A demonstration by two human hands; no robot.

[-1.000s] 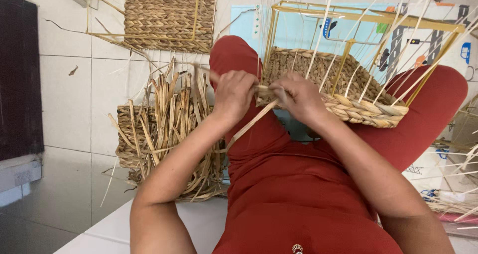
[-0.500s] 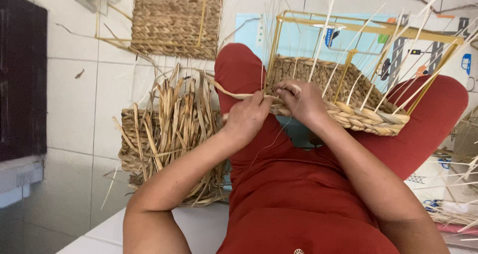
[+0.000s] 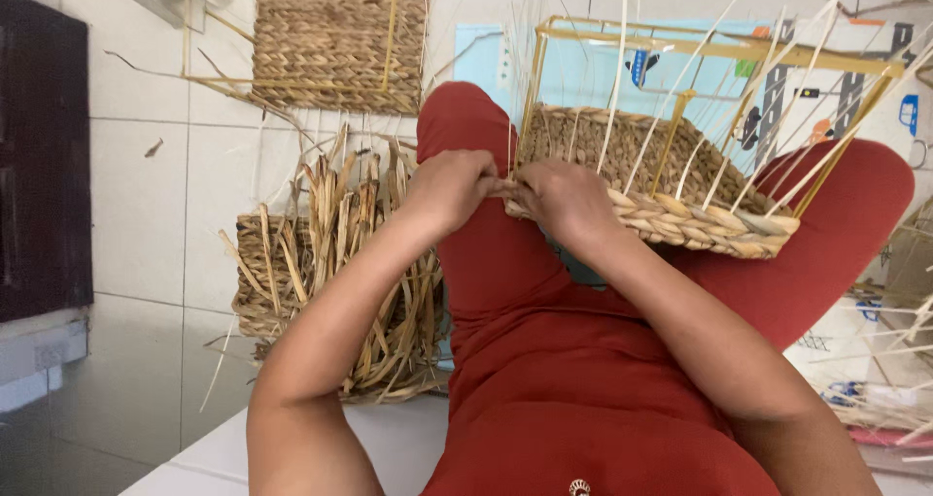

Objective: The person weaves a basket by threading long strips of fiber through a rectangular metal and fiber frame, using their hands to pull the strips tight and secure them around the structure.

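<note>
White floor tiles (image 3: 136,195) fill the left side of the view, with a dark cabinet front (image 3: 44,166) at the far left edge. On the tiles, near the top, lies a finished woven panel (image 3: 335,44) of braided straw, set in a thin yellow frame. Below it, beside the person's left knee, sits a low woven basket (image 3: 255,287) stuffed with a loose bundle of dried straw strands (image 3: 374,263) that fan upward and outward.

The person sits with legs in red trousers (image 3: 544,399) and knees spread. A half-woven basket (image 3: 671,190) rests across the lap, toward the right thigh. Its braided wall is built partway up, and pale upright stakes (image 3: 622,78) rise from it inside a yellow wire frame (image 3: 719,49). A light blue printed mat (image 3: 583,73) shows behind the frame.

Both hands meet at the near left corner of this basket. The left hand (image 3: 452,187) has its fingers curled tightly, pinching a strand at the basket's edge. The right hand (image 3: 559,197) is closed the same way, knuckles up, gripping the weave right beside the left hand, so the two touch. More loose straw (image 3: 889,399) lies at the far right.
</note>
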